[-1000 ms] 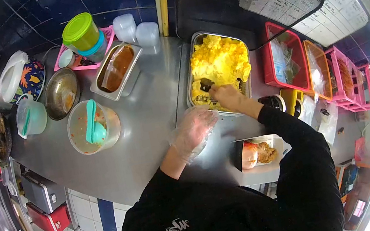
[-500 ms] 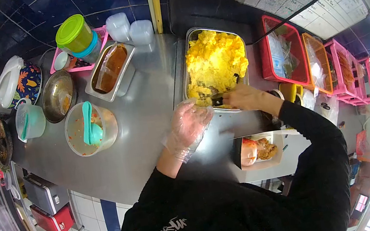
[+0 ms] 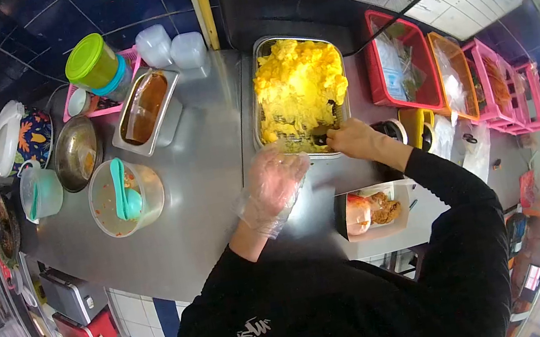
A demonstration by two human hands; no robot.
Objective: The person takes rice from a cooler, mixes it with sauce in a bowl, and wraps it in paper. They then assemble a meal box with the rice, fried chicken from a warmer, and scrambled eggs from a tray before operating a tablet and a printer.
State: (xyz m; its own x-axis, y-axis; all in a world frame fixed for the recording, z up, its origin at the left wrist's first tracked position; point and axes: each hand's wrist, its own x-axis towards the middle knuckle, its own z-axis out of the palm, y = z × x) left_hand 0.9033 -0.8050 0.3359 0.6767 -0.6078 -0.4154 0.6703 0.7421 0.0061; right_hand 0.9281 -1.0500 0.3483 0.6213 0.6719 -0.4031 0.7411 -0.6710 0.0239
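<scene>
A metal tray [image 3: 256,124] holds a heap of yellow scrambled-egg-like food [image 3: 299,85], with the bare mesh or bottom showing at its near end. My right hand [image 3: 359,140], bare, is closed on a black utensil [image 3: 321,137] at the tray's near right corner; the utensil's kind cannot be made out. A second dark piece [image 3: 332,104] shows at the food's right edge. In a clear plastic glove, my left hand [image 3: 276,180] hovers by the tray's near left corner, fingers loosely apart and holding nothing visible.
Right of the tray stand a red basket [image 3: 375,72] and an orange basket [image 3: 469,85]. An open paper box [image 3: 397,224] with fried chicken sits nearer me. Leftward are a steel sauce container [image 3: 172,117], a plastic tub [image 3: 154,202] with a turquoise ladle [image 3: 119,186], and a pan [image 3: 76,154].
The view has shifted, so the counter items appear farther left. My right hand and the black utensil have moved right relative to the tray. My left hand keeps close to the tray's near edge.
</scene>
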